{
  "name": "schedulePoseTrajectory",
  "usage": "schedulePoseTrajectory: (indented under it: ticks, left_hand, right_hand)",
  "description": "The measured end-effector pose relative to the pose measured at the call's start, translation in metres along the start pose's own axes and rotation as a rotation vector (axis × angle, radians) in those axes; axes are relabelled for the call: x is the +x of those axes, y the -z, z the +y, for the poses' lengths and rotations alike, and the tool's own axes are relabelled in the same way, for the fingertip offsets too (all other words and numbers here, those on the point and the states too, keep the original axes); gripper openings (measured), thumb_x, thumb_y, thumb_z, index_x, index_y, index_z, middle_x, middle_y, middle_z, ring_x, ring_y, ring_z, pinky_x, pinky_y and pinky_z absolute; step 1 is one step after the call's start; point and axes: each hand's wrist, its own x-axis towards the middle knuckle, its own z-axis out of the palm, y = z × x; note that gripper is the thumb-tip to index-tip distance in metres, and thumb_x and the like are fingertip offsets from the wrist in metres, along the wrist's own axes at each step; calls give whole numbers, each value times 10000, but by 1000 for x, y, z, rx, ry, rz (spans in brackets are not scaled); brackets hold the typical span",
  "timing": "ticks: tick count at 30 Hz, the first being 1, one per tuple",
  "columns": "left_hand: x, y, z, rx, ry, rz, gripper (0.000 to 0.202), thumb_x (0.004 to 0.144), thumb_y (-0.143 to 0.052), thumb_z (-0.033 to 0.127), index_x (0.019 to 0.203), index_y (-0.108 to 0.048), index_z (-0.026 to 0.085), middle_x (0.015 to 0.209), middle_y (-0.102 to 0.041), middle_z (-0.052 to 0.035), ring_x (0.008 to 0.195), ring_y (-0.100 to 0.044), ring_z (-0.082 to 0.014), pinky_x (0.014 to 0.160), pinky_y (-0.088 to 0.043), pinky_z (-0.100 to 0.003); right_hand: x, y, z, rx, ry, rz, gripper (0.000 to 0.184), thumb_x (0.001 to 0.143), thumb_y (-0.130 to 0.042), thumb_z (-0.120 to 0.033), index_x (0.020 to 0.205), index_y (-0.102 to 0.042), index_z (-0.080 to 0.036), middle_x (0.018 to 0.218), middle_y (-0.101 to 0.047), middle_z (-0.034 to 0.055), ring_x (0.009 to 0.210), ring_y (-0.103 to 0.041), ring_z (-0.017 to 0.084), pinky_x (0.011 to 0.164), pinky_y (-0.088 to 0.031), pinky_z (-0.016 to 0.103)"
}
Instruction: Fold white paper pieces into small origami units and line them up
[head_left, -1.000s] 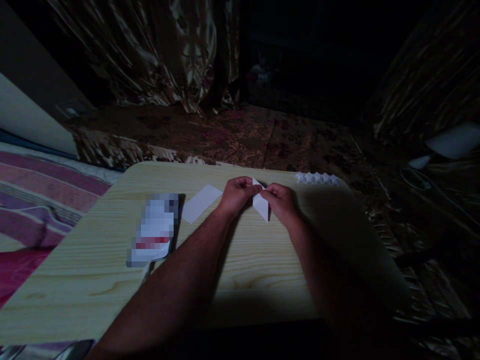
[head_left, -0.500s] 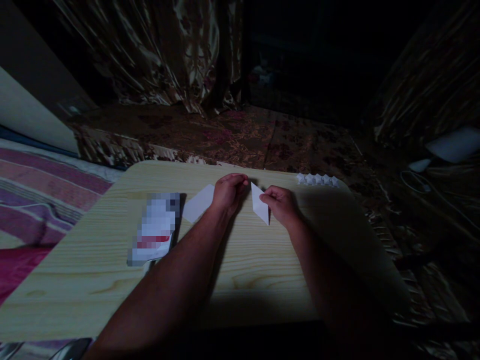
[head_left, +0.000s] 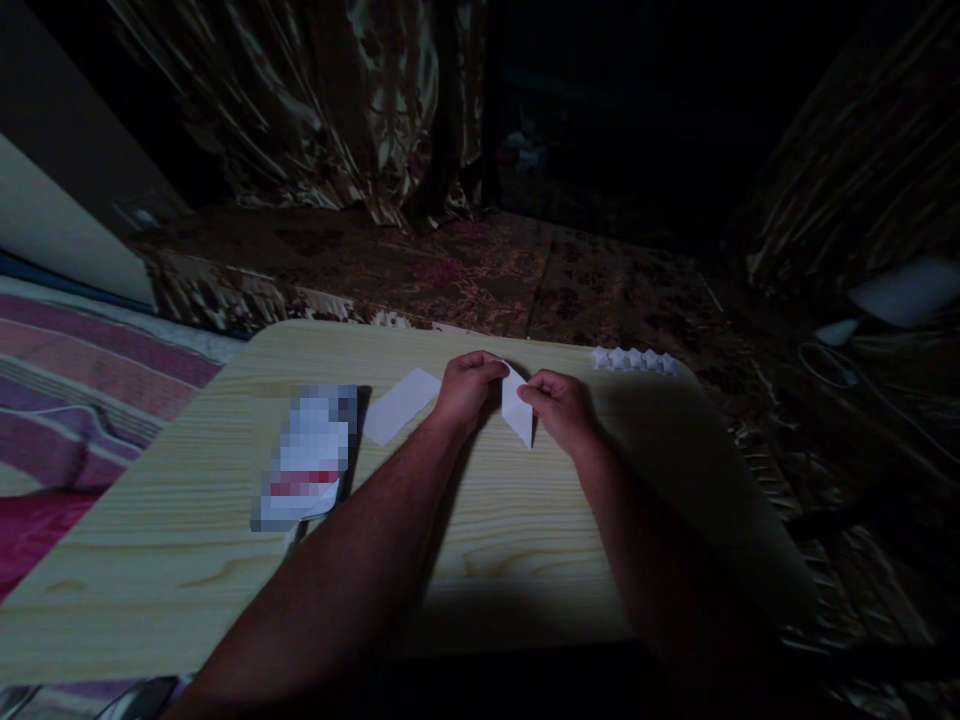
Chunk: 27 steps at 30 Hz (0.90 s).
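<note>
A small white sheet of paper (head_left: 516,408) is held up above the wooden table (head_left: 517,550), slanted. My left hand (head_left: 470,385) pinches its top corner between thumb and fingers. On the other side, my right hand (head_left: 556,402) grips the sheet's right edge, thumb towards me. Left of my left hand, more white paper (head_left: 401,405) lies flat on the table; my left hand partly covers its right end. A row of several small white folded paper pieces (head_left: 634,360) stands at the table's far right edge.
A phone-like object (head_left: 311,455), its face pixelated, lies on the table's left with a cable at its lower end. Striped bedding (head_left: 67,380) borders the table on the left. Patterned cloth (head_left: 450,270) and curtains (head_left: 315,100) are beyond it. A white lamp-like object (head_left: 907,292) is at right.
My left hand has moved slightly right and its fingers have closed on the top corner of the sheet. The sheet has shifted slightly in my right hand.
</note>
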Motion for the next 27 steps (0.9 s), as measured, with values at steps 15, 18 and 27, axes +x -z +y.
schedulePoseTrajectory:
  ticks: [15, 18, 27]
  left_hand:
    - [1, 3, -5, 106, -41, -69, 203, 614, -741, 298, 653, -626, 135, 531, -541, 14, 456, -422, -70, 464, -298, -222]
    - [1, 2, -8, 111, -47, -37, 210, 609, -742, 301, 670, -632, 132, 577, -586, -6, 484, -465, -82, 492, -337, -227]
    - [-1, 1, -5, 226, -64, -106, 207, 649, -713, 323, 671, -641, 130, 543, -548, 12, 473, -407, -70, 475, -293, -216]
  right_hand:
    - [1, 2, 0, 40, -22, 57, 168, 675, -639, -302, 591, -558, -182, 504, -527, -49, 467, -449, 94, 458, -317, 224]
    - [1, 1, 0, 42, -27, 55, 170, 677, -636, -305, 593, -552, -184, 501, -521, -52, 461, -442, 91, 453, -315, 222]
    - [2, 3, -1, 64, -20, 101, 176, 675, -647, -283, 573, -545, -181, 487, -522, -54, 457, -441, 87, 460, -319, 221]
